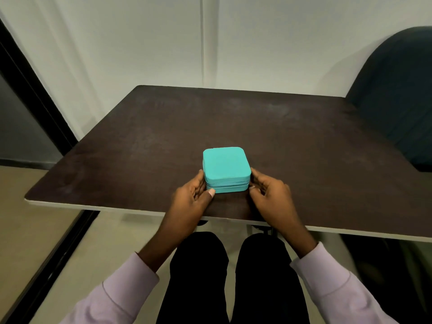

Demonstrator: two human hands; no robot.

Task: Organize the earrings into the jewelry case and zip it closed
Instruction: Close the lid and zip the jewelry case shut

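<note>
A square turquoise jewelry case (225, 164) with rounded corners lies on the dark brown table (145, 141), lid down, near the front edge. My left hand (195, 195) grips its left side, thumb pressed on the front lower corner. My right hand (268, 192) touches the case's right front corner, fingertips pinched at the zip seam. Whether a zip pull is between those fingers is too small to tell. No earrings are visible.
A dark teal chair (397, 94) stands at the table's right rear. A white wall runs behind the table, with a dark door frame (30, 90) at the left. My legs in black trousers are under the front edge.
</note>
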